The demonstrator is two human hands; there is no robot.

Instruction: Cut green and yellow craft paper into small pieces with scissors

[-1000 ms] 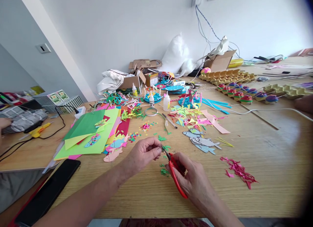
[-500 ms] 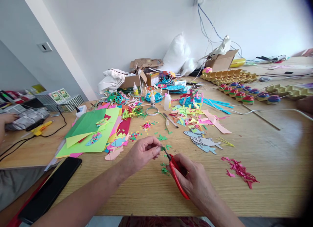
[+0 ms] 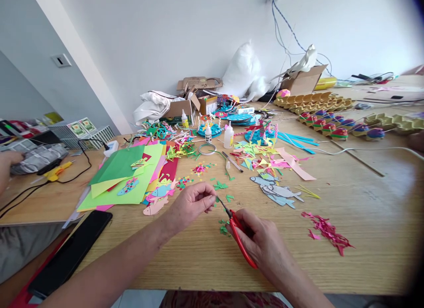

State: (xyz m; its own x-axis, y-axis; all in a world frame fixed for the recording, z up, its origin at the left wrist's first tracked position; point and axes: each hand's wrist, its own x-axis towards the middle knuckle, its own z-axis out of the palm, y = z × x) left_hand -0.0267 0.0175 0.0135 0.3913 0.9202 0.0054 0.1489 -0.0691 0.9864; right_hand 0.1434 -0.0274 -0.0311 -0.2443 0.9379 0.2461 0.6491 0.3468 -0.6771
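**Red scissors between your hands**

Your right hand [image 3: 265, 239] grips the red scissors [image 3: 239, 242], tips at your left hand's [image 3: 195, 202] pinched fingers; what they hold, you can't tell. Wood stretches right to crimson scraps [image 3: 328, 232], nearward to the table's edge [image 3: 198, 285].

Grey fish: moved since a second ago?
No. The grey fish keep their place down-left of the peach strip; the two drift together across the picture.

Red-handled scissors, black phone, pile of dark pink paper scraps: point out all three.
Red-handled scissors [image 3: 239, 242]: head view, on the red handle.
Black phone [image 3: 70, 253]: head view, mid-screen.
Dark pink paper scraps [image 3: 327, 230]: head view, middle of the pile.
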